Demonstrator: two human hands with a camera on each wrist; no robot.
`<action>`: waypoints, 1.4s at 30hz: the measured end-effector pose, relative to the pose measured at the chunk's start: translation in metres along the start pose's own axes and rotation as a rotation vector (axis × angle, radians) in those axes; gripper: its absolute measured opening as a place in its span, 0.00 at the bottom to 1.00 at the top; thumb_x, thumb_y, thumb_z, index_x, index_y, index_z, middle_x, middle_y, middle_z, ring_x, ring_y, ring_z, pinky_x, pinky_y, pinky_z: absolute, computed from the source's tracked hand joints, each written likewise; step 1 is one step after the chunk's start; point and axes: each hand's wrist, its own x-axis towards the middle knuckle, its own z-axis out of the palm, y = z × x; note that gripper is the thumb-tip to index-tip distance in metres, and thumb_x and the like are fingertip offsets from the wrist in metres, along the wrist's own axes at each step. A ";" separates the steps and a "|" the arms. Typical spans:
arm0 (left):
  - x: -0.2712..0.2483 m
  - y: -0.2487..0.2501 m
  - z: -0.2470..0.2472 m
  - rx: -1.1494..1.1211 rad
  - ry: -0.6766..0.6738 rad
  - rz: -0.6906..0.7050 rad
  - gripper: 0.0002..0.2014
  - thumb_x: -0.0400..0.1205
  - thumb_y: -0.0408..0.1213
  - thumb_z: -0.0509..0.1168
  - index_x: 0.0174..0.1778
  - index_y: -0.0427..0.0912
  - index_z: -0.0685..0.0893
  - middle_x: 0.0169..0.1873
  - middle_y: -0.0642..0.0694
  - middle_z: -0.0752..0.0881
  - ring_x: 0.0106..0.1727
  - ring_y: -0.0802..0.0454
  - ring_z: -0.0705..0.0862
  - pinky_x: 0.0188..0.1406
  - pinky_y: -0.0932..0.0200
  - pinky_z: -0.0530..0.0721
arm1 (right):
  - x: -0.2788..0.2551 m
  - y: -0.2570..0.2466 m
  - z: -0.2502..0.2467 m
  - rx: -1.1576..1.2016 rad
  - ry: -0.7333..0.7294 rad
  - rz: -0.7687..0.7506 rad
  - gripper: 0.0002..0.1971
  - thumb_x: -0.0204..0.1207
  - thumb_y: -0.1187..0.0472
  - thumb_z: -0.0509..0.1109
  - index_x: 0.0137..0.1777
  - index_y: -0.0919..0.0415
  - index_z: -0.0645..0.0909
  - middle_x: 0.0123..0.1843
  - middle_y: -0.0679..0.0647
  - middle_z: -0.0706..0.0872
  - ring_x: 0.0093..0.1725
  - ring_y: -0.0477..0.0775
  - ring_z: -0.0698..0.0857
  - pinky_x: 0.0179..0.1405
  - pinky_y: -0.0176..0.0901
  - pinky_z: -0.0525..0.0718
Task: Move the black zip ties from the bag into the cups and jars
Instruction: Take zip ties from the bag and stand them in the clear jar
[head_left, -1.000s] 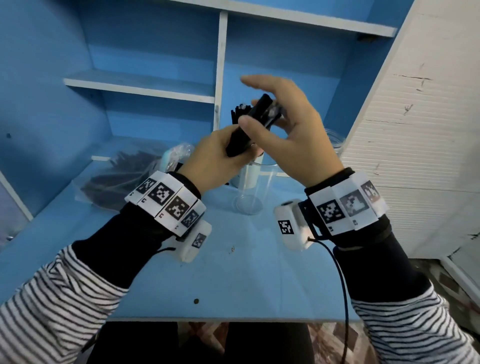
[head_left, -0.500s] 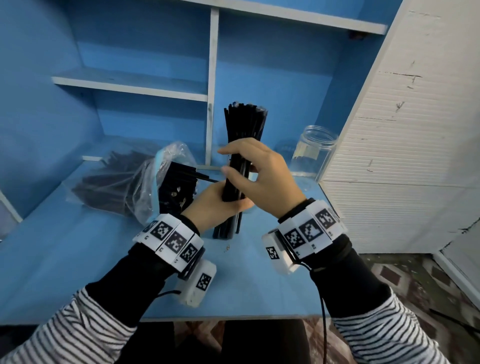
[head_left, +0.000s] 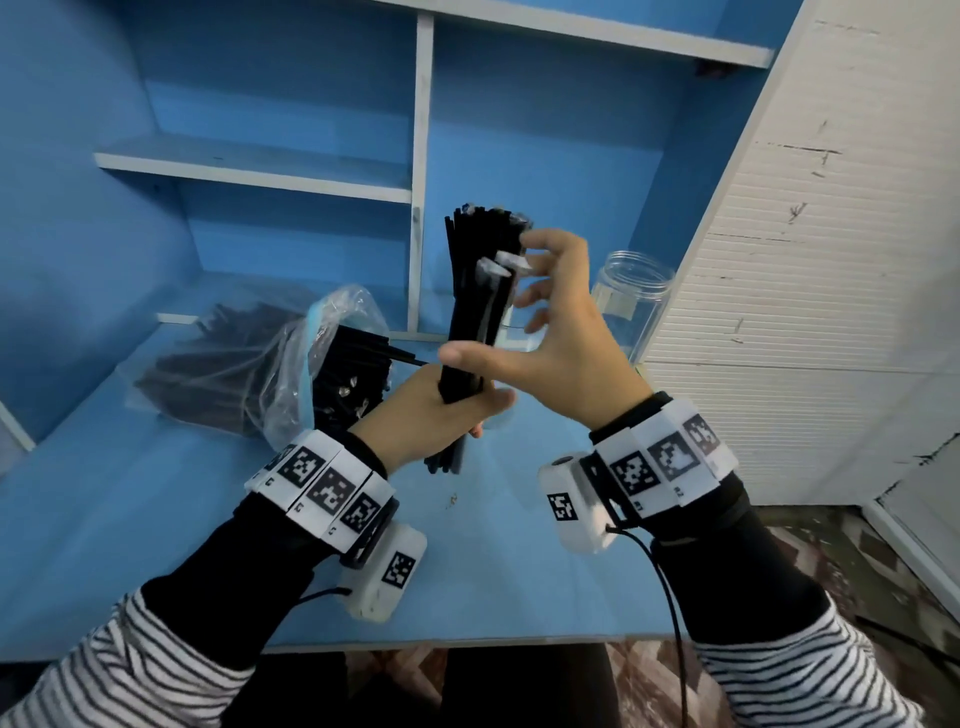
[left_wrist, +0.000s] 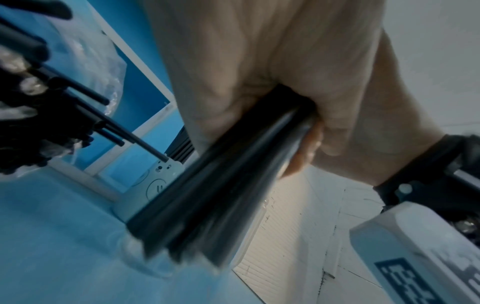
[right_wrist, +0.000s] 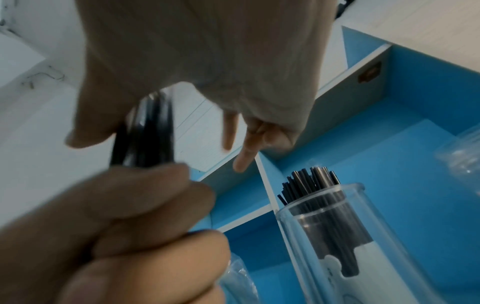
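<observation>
Head view shows the left hand clenched round the lower part of a thick, upright bundle of black plastic zip ties, held above the blue tabletop. At 3 o'clock of the bundle the right hand is spread, thumb and fingers apart around the upper part, gripping nothing. A clear plastic bag holding more ties lies at 9 o'clock. An empty clear jar stands at 2 o'clock. The right wrist view shows a clear cup already stocked with ties. Such ties are probably light, springy and slick, apt to fan or slip loose, so a firm grasp near mid-length seems best.
</observation>
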 end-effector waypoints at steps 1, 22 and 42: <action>0.000 0.002 -0.002 0.004 -0.049 0.029 0.13 0.82 0.45 0.67 0.36 0.41 0.81 0.27 0.49 0.82 0.32 0.57 0.83 0.44 0.57 0.82 | 0.001 0.002 -0.003 -0.023 -0.068 0.008 0.45 0.57 0.41 0.84 0.69 0.57 0.66 0.59 0.48 0.74 0.54 0.41 0.77 0.53 0.31 0.78; 0.085 -0.011 -0.002 -0.020 0.291 0.058 0.56 0.53 0.59 0.78 0.76 0.52 0.61 0.70 0.51 0.65 0.73 0.58 0.67 0.71 0.60 0.66 | 0.072 -0.007 -0.066 0.086 0.290 -0.028 0.06 0.74 0.67 0.71 0.40 0.73 0.83 0.33 0.50 0.84 0.33 0.38 0.82 0.36 0.27 0.79; 0.102 -0.026 0.015 -0.081 0.100 -0.059 0.46 0.59 0.54 0.84 0.72 0.51 0.71 0.62 0.56 0.81 0.65 0.55 0.80 0.65 0.51 0.82 | 0.085 0.069 -0.040 -0.252 -0.334 0.522 0.18 0.63 0.44 0.81 0.44 0.56 0.86 0.34 0.50 0.92 0.38 0.47 0.92 0.47 0.42 0.90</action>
